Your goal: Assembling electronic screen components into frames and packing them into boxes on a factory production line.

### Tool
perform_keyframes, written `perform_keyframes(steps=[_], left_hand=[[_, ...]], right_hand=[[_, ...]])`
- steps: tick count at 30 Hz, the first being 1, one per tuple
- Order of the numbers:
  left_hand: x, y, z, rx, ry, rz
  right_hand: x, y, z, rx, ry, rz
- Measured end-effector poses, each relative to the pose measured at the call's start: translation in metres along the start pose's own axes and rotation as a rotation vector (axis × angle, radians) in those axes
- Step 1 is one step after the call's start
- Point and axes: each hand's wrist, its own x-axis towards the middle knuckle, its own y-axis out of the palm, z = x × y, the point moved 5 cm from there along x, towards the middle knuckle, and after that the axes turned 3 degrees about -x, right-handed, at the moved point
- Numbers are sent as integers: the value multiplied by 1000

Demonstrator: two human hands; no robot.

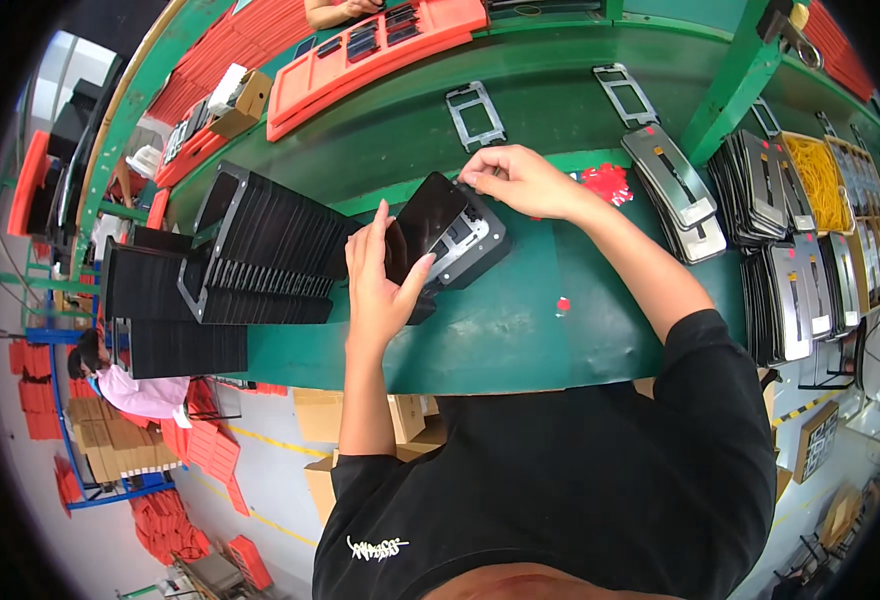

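Hands at centre of green workbench point(520, 330), both on one thin black glossy panel point(428, 222). Left hand point(380, 275) mostly open, fingers stretched upward, palm and thumb cradling the panel's lower left edge. Right hand point(522, 180) curled, fingertips pinching the panel's upper right corner. Panel tilted, lying over a grey metal jig point(472, 248) that sits on the bench; whether it touches the jig cannot be told. Just left of the left hand, a long row of black panels point(265, 262) standing on edge. Right of the right forearm, stacks of grey frames point(675, 190), with a scatter of small red tabs point(605, 183) near them. Orange trays point(360, 55) at far edge, another person's hand point(340, 10) on them
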Motion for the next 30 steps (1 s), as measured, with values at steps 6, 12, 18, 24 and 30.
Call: perform_keyframes(steps=[6,12,18,24,30], left_hand=[[0,4,-1,-1,2,40],[5,3,0,-13,-47,91],[-8,-8,3,4,-34,117],[-7,-1,-5,94,58,115],[12,14,1,10,4,111]], right_hand=[[1,4,-15,-15,36,32],[-7,7,-13,7,202,121],[-4,9,-16,-14,153,109],[-2,9,-22,-61,147,98],[-8,5,-5,37,286,180]])
